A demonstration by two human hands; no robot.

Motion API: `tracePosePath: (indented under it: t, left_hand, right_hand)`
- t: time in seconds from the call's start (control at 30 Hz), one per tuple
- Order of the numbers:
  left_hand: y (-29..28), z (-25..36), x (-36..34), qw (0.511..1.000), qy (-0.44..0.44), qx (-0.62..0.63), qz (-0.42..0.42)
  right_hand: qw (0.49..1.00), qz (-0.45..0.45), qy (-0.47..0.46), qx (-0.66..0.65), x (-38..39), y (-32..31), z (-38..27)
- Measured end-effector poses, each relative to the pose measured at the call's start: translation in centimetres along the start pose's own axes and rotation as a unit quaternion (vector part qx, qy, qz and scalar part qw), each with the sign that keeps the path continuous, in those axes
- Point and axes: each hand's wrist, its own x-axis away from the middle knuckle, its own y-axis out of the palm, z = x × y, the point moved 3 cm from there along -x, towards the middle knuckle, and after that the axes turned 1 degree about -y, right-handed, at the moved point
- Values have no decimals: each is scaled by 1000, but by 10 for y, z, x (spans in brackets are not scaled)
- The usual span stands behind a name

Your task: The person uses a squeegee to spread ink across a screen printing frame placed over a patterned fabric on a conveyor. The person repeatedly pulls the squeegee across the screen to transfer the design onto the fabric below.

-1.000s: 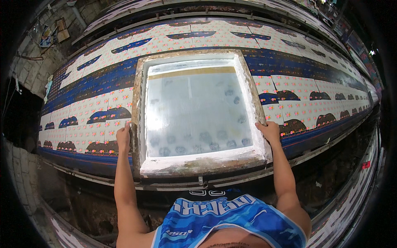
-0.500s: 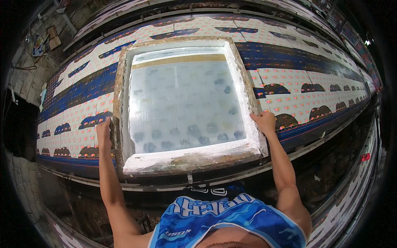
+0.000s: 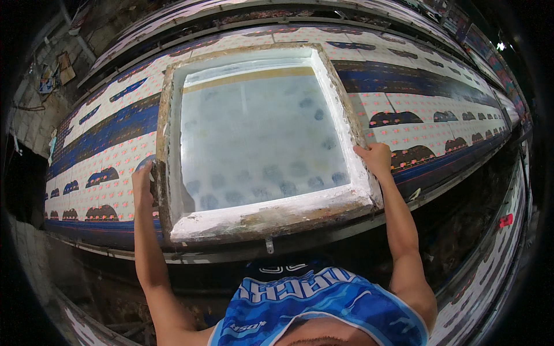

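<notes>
Between my hands is a large screen-printing frame, its rim worn wood coated in white. A pale, translucent mesh fills it, with a tan strip across the far end and dark blotches showing. My left hand is closed on the frame's left side. On the opposite side, my right hand grips the rim, thumb on the white edge. Underneath runs printed fabric, white with small pink flowers, dark half-round patches and blue bands. Whether the frame touches the fabric, I cannot tell.
The long printing table has a metal rail along its near edge, with a small metal tab below the frame. More fabric-covered tables run beyond and behind me. A red object lies at the right. Brick floor shows at the left.
Both hands have moved the screen-printing frame to the right along the table, past the printed patches. The blotches through the mesh look softer now. My grip stays on both sides.
</notes>
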Motion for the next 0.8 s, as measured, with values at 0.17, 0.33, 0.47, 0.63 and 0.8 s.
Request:
tracePosePath:
  t: [0.17, 0.33, 0.47, 0.63, 0.8]
  left_hand:
    - [50, 4, 15, 999, -31, -15, -33]
    - [123, 0, 38, 997, -58, -2, -57]
    - [152, -10, 44, 999, -8, 8, -34]
    - [224, -19, 74, 998, -37, 5, -44]
    - [326, -72, 117, 997, 71, -12, 24]
  right_hand:
    - [999, 0, 20, -27, -12, -36, 63]
    - [999, 15, -3, 52, -34, -64, 115]
    - [999, -12, 31, 19, -47, -70, 136]
    - [1000, 14, 6, 26, -81, -66, 207]
    - [999, -20, 1, 29, -125, -89, 319]
